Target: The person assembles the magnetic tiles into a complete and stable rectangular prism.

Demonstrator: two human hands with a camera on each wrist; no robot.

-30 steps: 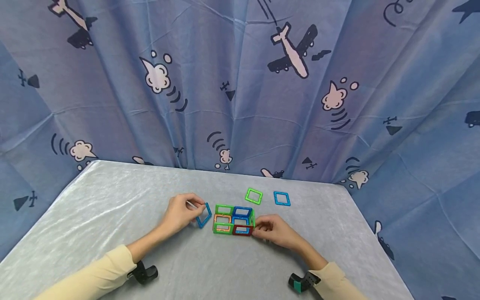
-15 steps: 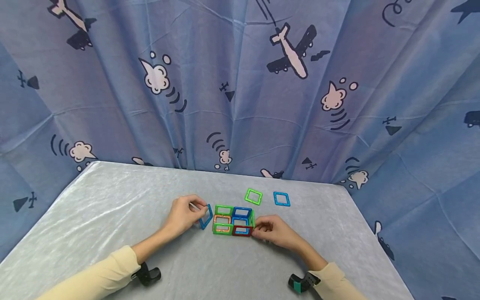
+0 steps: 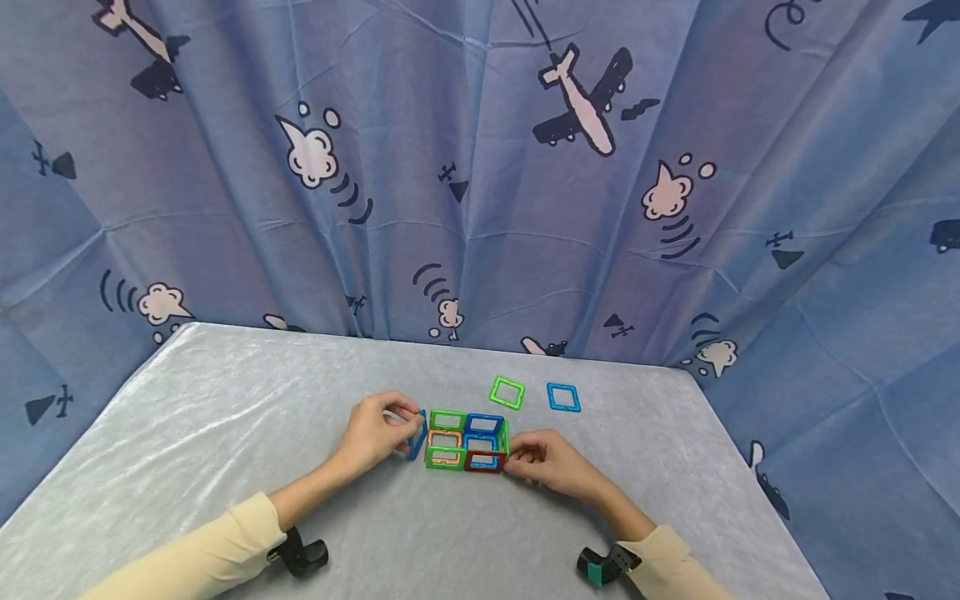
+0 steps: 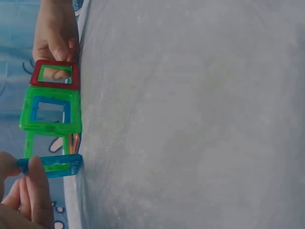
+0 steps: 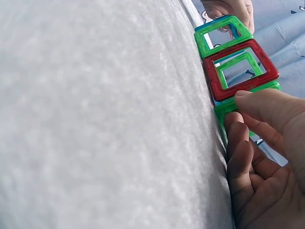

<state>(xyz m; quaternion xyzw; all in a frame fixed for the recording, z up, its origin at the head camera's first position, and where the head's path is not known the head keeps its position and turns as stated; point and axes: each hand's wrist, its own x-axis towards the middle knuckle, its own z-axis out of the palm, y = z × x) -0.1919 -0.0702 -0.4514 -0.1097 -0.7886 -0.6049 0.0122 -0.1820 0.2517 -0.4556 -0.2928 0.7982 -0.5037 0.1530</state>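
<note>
My left hand (image 3: pixel 378 429) pinches a blue magnetic tile (image 4: pixel 59 160) between thumb and fingers. That tile stands upright, right at the left end of a low box of magnetic tiles. The box's front has a green tile (image 4: pixel 50 127) and a red tile (image 5: pixel 214 83). Green and dark blue (image 3: pixel 485 416) tiles form its back, and orange (image 3: pixel 446 431) and blue ones its floor. At the right end, my right hand (image 3: pixel 551 458) holds the green end tile (image 3: pixel 506 433), thumb at the red tile's corner and fingers curled against the green one.
Behind the box, a loose green tile (image 3: pixel 495 388) and a loose blue tile (image 3: pixel 566 409) lie flat on the grey cloth-covered table (image 3: pixel 420 533). A blue curtain (image 3: pixel 390 167) printed with planes hangs beyond the table's back edge.
My left hand has moved right, bringing the blue tile from a small gap away up to the box's left end and turning it more edge-on. My right hand and the box have stayed put.
</note>
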